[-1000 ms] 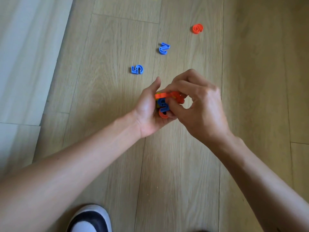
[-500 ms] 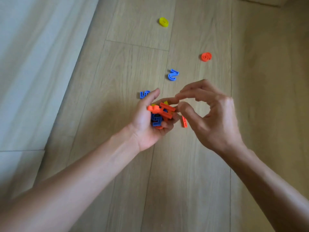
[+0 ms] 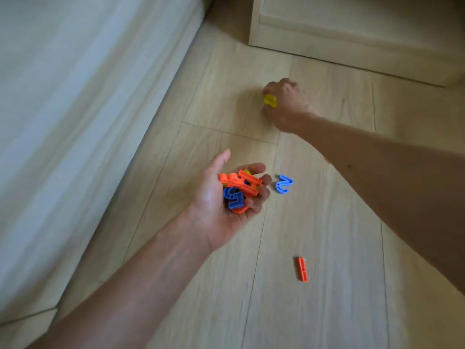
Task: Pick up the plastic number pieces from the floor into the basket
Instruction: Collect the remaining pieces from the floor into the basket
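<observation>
Head view: the left hand (image 3: 214,212) is turned palm up, low over the wood floor (image 3: 327,235). It holds a pile of number pieces (image 3: 239,188). The fingers curl up around the pile like a little cup, and the thumb sticks out straight. On top of the pile lies a long orange piece (image 3: 249,183). Under it sits a blue 5 (image 3: 234,196). A bit of yellow peeks out at the back of the pile, too hidden to read.

The right hand (image 3: 286,107) is stretched far out, well away from the left hand. Its fingers and thumb are curled tight on a yellow piece (image 3: 270,100). This hand is blurry, so I cannot tell which number the piece is. I also cannot tell if it is touching the floor or lifted off it.

A blue 2 (image 3: 283,184) lies flat on the floor, just beside the left fingertips but not touching them. An orange 1 (image 3: 302,269) lies on the floor closer to the camera, between the two arms.

A white bed sheet (image 3: 75,96) hangs down along the left side. A pale wood cabinet (image 3: 352,36) stands at the far end of the floor, beyond the right hand.
</observation>
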The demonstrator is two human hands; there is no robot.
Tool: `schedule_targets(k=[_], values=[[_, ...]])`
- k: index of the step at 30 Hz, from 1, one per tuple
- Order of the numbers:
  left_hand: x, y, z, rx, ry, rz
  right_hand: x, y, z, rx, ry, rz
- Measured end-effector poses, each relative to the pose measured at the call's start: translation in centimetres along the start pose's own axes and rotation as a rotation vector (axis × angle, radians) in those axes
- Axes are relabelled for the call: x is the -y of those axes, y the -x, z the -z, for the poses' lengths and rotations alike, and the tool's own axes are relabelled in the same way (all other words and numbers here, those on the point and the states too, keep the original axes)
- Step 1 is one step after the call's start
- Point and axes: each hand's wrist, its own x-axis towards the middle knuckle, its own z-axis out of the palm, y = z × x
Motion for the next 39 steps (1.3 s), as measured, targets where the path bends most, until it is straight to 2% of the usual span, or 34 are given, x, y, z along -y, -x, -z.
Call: schedule_targets(k=[5, 10, 14, 17, 20, 28, 33, 35, 37, 39], values=[[-0.6, 0.6, 0.2, -0.026, -0.028, -0.001, 0.2, 0.6, 0.1, -0.099, 0.032, 0.046], [0.2, 0.6, 0.8, -0.028, -0.076, 0.034, -3.1, 4.9, 4.1, -0.217, -0.237, -0.043], [0.8, 0.4, 0.5, -0.051, -0.112, 0.039, -6.7, 11.2, 5.9, -0.111, -0.28, -0.08], [1.3, 0.3, -0.1, -0.062, -0.123, 0.044, -8.3, 14.0, 5.3, -0.075, -0.169, -0.056], [2.1, 0.4, -0.6, -0.076, -0.12, 0.028, -8.7, 14.8, 4.5, -0.084, -0.12, 0.013], [2.2, 2.1, -0.2, -0.097, -0.108, -0.016, -9.0, 15.3, 4.4, -0.071, -0.102, 0.038], [1.8, 4.0, 1.0, -0.107, -0.117, -0.049, -8.8, 14.8, 5.2, -0.05, -0.088, -0.037], [1.7, 4.7, 1.5, -0.121, -0.109, -0.056, -7.5, 15.0, 5.5, -0.077, -0.176, -0.057], [1.6, 5.2, 2.0, -0.132, -0.096, -0.06, -4.8, 15.5, 5.8, -0.091, -0.302, 0.023], [1.6, 5.7, 2.6, -0.142, -0.091, -0.063, -1.7, 16.4, 5.5, -0.046, -0.36, 0.185]])
